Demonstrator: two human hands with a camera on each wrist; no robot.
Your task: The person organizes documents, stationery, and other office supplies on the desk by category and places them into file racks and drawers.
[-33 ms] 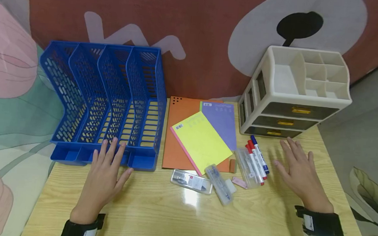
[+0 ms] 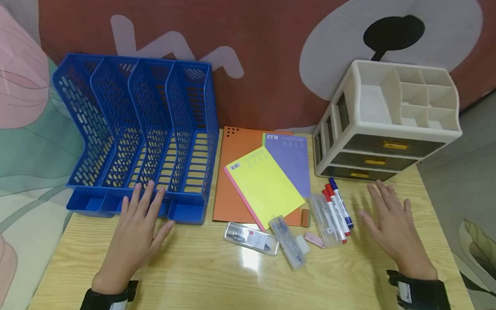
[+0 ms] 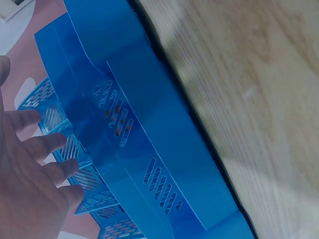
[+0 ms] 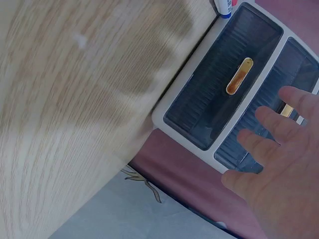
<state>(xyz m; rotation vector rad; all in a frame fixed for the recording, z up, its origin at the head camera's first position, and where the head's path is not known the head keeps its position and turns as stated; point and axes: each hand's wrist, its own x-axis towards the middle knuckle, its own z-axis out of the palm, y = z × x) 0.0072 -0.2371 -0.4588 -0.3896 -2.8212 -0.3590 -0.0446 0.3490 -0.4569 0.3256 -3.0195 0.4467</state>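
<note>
Well, left hand (image 2: 132, 231) near blue organizer (image 2: 150, 100)

The wood-grain counter (image 2: 213, 287) carries a blue file rack (image 2: 209, 171) at left, a white drawer organizer (image 2: 405, 133) at far right and, between them, an orange folder (image 2: 233, 192), clear pen case (image 2: 251, 238) and pink eraser (image 2: 314, 239).

Your file rack (image 2: 148, 95) is solid blue, your drawer unit (image 2: 405, 131) off-white with dark drawer fronts (image 2: 363, 143) and yellow handles (image 2: 395, 145). You have a yellow notebook (image 2: 265, 187) edged pink, a purple notebook (image 2: 290, 163) edged green, an orange folder (image 2: 229, 201) dotted black, white markers (image 2: 341, 204) capped red or blue, a pink eraser (image 2: 314, 239), a pale wood-grained tabletop (image 2: 238, 293) and a reddish-brown backdrop (image 2: 274, 27) with white and black shapes
</note>
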